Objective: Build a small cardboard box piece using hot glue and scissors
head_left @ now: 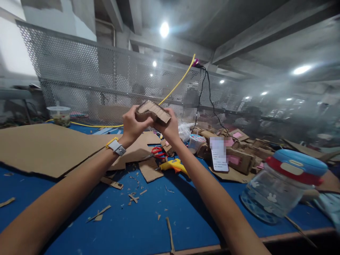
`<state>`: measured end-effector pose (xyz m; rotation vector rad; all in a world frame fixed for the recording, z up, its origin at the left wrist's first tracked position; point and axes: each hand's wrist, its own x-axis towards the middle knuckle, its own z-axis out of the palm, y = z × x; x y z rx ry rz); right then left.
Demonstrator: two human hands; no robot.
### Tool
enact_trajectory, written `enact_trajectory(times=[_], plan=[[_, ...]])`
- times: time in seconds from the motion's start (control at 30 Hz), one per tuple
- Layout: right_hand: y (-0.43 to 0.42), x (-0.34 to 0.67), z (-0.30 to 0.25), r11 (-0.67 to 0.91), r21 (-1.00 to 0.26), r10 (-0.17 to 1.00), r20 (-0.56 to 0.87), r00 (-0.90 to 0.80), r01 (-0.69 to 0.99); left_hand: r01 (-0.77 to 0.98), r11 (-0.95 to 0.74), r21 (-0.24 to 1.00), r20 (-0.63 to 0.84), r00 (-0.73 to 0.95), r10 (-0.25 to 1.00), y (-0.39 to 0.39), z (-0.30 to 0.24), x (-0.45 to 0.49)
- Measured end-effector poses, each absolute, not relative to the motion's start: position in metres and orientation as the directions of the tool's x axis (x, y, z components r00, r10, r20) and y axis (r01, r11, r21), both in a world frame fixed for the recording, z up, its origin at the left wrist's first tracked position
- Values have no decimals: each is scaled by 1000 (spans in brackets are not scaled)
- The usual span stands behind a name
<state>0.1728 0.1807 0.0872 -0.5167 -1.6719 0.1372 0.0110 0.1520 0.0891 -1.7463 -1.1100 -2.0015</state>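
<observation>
Between my two hands, raised over the table, is a small cardboard piece with a curved, bent outline and thick corrugated sides. My left hand grips its left end, thumb along the lower edge. On its right end my right hand is closed, with some fingers hidden behind it. A yellow glue gun lies on the table below my right hand. Red-handled scissors rest just behind it, near a flat cardboard square.
Large cardboard sheets cover the left of the blue table, where scraps lie scattered. To the right stand a water bottle, a lit phone and a pile of cardboard pieces. A perforated metal screen rises behind.
</observation>
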Motion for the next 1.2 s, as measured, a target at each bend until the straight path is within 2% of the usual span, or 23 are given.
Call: enact_trajectory(times=[0.13, 0.27, 0.43, 0.67, 1.03, 1.2], plan=[[181, 170, 85, 893, -355, 390, 917, -80, 277, 645, -669, 369, 930, -260, 261, 149, 92, 11], [183, 170, 84, 894, -363, 395, 915, -79, 265, 601, -682, 417, 909, -288, 302, 155, 92, 10], [186, 172, 85, 882, -374, 408, 911, -66, 288, 543, -733, 411, 909, -187, 371, 166, 93, 3], [192, 173, 88, 878, -380, 417, 906, -72, 290, 565, -737, 370, 919, -106, 380, 166, 96, 0], [181, 158, 83, 898, -345, 376, 924, -72, 274, 619, -649, 442, 893, -230, 387, 159, 101, 3], [172, 154, 84, 868, -385, 415, 909, -30, 313, 613, -676, 409, 911, -225, 346, 160, 101, 2]])
